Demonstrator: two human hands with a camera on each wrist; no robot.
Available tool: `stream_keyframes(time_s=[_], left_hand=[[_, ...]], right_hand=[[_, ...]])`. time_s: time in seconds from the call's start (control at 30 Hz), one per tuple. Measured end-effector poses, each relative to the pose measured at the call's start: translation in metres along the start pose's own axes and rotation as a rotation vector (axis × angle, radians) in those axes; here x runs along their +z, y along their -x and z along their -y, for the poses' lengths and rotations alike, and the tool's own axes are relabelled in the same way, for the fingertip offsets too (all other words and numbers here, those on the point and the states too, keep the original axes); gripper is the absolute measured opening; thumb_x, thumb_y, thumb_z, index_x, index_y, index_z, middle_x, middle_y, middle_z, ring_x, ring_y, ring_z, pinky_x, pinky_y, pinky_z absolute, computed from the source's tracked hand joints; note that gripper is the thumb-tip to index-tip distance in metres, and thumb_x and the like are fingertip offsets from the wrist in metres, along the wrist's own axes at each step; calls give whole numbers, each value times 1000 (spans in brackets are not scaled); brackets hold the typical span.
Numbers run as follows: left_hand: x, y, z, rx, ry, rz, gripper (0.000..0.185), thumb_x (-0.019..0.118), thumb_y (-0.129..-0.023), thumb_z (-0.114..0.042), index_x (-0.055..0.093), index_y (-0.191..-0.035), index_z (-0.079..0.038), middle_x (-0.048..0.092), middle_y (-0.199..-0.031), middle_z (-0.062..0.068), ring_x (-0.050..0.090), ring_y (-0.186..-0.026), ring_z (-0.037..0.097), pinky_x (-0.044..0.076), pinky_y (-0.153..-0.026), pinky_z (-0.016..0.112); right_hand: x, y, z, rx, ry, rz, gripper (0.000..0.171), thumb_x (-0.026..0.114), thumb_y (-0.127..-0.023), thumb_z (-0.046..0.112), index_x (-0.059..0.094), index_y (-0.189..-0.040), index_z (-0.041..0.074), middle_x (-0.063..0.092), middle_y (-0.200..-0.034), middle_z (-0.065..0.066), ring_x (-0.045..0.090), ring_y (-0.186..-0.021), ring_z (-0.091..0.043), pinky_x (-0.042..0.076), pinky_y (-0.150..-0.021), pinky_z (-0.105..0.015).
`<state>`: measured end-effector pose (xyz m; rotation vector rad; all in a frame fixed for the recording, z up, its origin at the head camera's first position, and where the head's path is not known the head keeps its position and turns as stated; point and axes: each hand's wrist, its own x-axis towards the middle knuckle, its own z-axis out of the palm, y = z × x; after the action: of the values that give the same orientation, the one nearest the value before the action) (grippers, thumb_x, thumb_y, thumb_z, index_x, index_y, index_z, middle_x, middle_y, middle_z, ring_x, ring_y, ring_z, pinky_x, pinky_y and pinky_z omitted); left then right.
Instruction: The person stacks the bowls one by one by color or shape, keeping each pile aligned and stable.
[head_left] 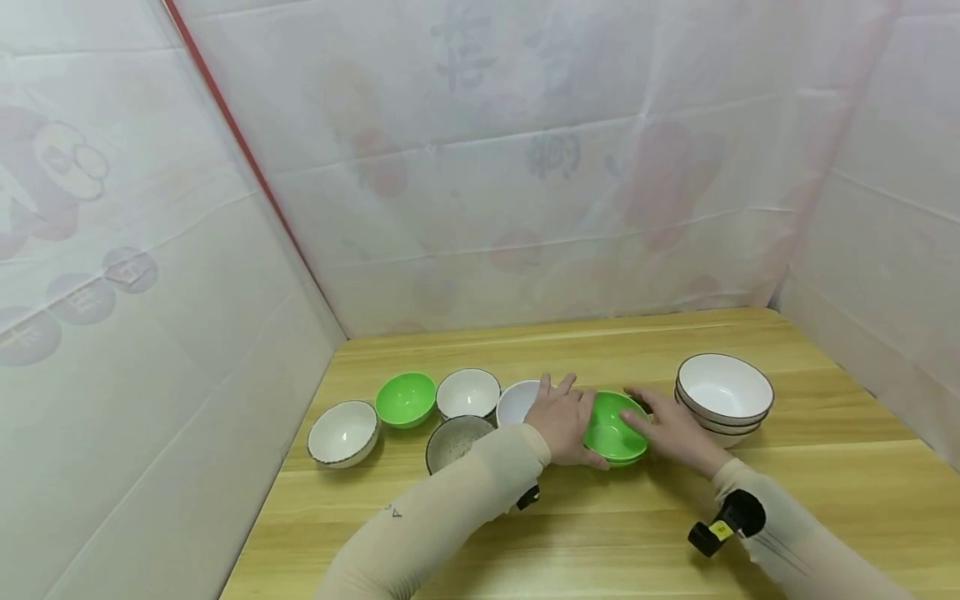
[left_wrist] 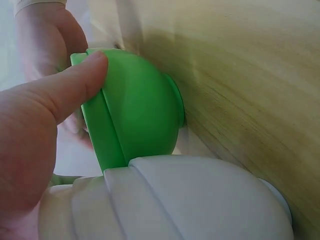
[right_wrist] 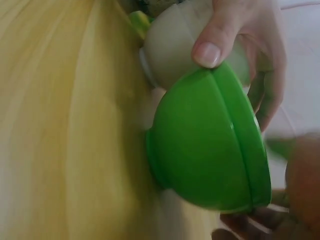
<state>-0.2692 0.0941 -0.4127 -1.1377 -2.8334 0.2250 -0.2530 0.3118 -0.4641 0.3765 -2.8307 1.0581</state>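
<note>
Green bowl (head_left: 613, 429) on table (head_left: 825, 492), gripped between left hand (head_left: 561, 417) and right hand (head_left: 671, 429). Left thumb (left_wrist: 75, 82) on rim (wrist view only); stacked bowls (head_left: 723, 396) just right.

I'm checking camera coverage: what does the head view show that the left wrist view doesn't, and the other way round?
Only the head view shows the whole row: a second green bowl, a speckled bowl, the stack of white bowls, the wooden table and both sleeves. Only the left wrist view shows the held bowl's foot ring resting on the wood, and the outer side of a white bowl close beside it. Both show the left hand and right hand gripping the rim of the green bowl.
</note>
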Motion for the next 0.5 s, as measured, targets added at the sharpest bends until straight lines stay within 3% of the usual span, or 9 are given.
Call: stream_keyframes(time_s=[0.13, 0.23, 0.33, 0.5], left_hand=[[1, -1, 0, 2, -8, -4, 103, 57, -67, -83, 38, -144, -17, 50, -139, -7, 25, -142, 20, 18, -114, 51], [1, -1, 1, 0, -8, -4, 102, 57, -68, -83, 38, -143, -16, 50, -138, -8, 26, -142, 19, 17, -114, 51], [2, -1, 1, -2, -3, 4, 102, 58, -68, -82, 38, -143, -17, 50, -139, -9, 25, -142, 19, 16, -115, 50], [2, -2, 1, -6, 5, 13, 103, 58, -67, -83, 37, -143, -17, 50, -139, -9, 25, -142, 18, 15, -115, 49]], right_hand=[[-1, 4, -2, -68, -38, 72, 94, 72, -83, 47, 23, -150, 0, 39, -144, -26, 46, -124, -41, 42, -94, -58], [-2, 7, -4, -126, -12, 115, 114, 80, -70, 53, 18, -153, 5, 36, -146, -20, 46, -124, -33, 42, -95, -52], [-4, 10, -5, -168, -2, 143, 120, 83, -66, 53, 15, -154, 8, 37, -145, -17, 47, -123, -31, 42, -96, -52], [-5, 11, -5, -167, -1, 155, 119, 81, -67, 55, 12, -155, 12, 35, -147, -16, 45, -125, -32, 42, -96, -53]])
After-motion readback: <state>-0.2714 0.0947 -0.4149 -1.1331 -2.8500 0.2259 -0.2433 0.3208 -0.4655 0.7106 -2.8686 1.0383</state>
